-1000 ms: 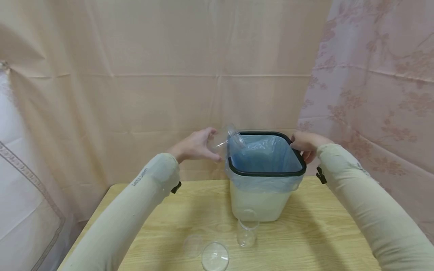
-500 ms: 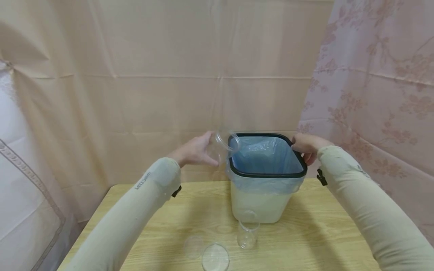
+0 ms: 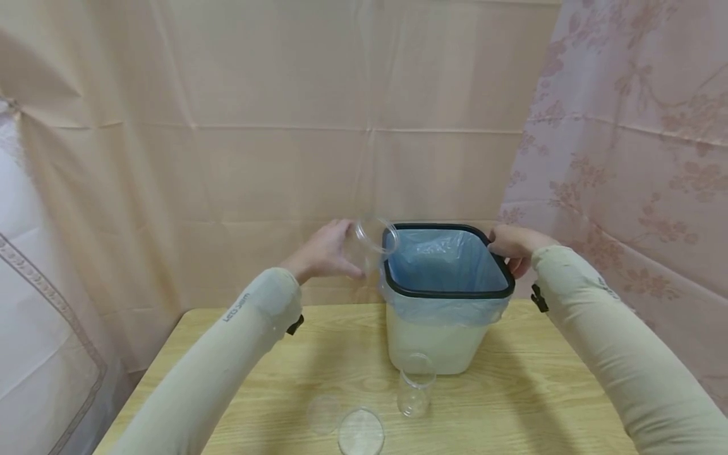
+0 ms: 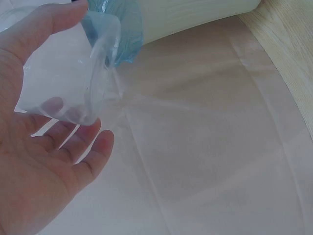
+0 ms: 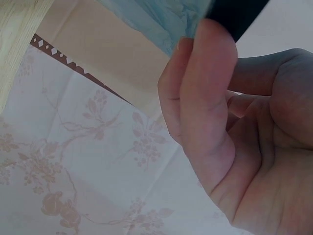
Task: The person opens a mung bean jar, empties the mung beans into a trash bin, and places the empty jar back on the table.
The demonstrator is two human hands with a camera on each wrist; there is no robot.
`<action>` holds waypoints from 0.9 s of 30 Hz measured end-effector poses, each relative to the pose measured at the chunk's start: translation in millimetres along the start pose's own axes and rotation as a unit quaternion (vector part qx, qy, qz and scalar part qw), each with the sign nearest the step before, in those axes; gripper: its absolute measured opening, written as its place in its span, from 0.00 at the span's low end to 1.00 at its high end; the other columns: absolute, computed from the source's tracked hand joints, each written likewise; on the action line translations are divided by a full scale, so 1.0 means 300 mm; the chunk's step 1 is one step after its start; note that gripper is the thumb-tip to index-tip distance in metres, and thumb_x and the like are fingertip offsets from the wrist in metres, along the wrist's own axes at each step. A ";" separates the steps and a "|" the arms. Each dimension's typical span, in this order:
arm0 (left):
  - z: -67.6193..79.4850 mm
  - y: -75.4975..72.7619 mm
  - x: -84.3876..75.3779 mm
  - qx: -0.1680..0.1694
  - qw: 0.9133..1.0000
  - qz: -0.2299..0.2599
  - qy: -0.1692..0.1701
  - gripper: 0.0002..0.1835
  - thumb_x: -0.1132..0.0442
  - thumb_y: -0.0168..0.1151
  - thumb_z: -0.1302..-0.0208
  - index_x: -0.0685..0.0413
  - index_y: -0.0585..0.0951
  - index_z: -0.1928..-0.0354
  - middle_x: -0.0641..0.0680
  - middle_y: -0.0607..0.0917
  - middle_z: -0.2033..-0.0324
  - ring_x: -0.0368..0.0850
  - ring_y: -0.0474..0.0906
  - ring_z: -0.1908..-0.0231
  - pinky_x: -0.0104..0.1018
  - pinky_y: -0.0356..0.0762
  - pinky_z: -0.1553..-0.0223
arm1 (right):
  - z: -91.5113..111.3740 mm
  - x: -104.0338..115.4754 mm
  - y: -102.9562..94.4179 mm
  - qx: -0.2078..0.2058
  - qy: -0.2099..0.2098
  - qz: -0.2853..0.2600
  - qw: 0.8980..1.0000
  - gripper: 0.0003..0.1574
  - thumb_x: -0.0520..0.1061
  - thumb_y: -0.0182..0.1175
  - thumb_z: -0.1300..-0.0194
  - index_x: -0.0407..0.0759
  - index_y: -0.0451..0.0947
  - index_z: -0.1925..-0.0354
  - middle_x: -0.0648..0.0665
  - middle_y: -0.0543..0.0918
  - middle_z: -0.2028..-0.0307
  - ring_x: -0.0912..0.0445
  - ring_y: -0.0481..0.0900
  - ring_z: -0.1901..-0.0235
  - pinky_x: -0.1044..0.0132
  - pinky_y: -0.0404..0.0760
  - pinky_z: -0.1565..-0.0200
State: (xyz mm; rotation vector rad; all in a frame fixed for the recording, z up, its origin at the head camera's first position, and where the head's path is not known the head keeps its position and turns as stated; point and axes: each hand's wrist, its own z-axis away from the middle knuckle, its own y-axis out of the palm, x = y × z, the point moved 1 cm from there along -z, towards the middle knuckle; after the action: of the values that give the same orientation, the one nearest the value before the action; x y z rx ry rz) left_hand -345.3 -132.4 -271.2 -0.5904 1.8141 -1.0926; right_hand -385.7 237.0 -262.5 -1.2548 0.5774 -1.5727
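Observation:
My left hand (image 3: 327,251) holds a clear plastic cup (image 3: 375,237) beside the bin's left rim, the thumb on one side and the fingers on the other. The cup is tilted, its mouth toward the bin. In the left wrist view the see-through cup (image 4: 61,68) shows fingers through its wall. A cream bin (image 3: 438,341) stands on the table with a blue liner bag (image 3: 455,253) folded over under its black rim (image 3: 449,294). On the right side of that rim, my right hand (image 3: 514,245) grips it, fingers curled; the right wrist view shows this close up.
Another clear cup (image 3: 415,395) stands on the wooden table (image 3: 273,373) in front of the bin. Near the front edge lies a clear round lid (image 3: 361,433), with a fainter clear disc (image 3: 324,414) to its left. A beige curtain (image 3: 273,170) hangs behind.
My left hand has drawn the cup slightly left, and its mouth has swung up and back from over the liner. My right hand stays on the rim.

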 end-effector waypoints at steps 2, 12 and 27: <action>0.004 -0.001 0.006 -0.008 1.000 0.009 -0.001 0.51 0.55 0.85 0.61 0.64 0.70 0.33 0.60 0.77 0.42 0.55 0.72 0.43 0.51 0.72 0.39 | -0.004 0.001 0.003 0.001 -0.001 0.001 1.000 0.24 0.39 0.42 0.23 0.21 0.63 0.39 0.27 0.80 0.53 0.42 0.85 0.65 0.51 0.88 0.67; 0.040 -0.016 0.044 -0.005 0.997 0.067 -0.026 0.50 0.52 0.86 0.61 0.61 0.70 0.36 0.58 0.80 0.44 0.53 0.77 0.47 0.48 0.77 0.45 | -0.008 0.006 0.001 0.003 0.007 0.006 1.000 0.23 0.38 0.42 0.23 0.21 0.63 0.39 0.27 0.80 0.54 0.42 0.85 0.65 0.51 0.88 0.67; 0.149 -0.047 0.148 -0.015 0.995 0.078 -0.056 0.55 0.50 0.84 0.57 0.62 0.65 0.30 0.63 0.79 0.40 0.60 0.74 0.39 0.55 0.73 0.39 | -0.004 -0.003 0.001 0.008 0.001 0.000 1.000 0.24 0.38 0.42 0.23 0.21 0.62 0.38 0.27 0.79 0.54 0.42 0.85 0.65 0.51 0.88 0.67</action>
State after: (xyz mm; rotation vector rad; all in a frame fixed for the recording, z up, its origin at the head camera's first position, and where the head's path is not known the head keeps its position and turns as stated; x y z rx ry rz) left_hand -327.7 -192.2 -288.0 -0.5085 1.7504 -0.9095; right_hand -386.7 237.5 -263.6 -1.2415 0.5661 -1.5763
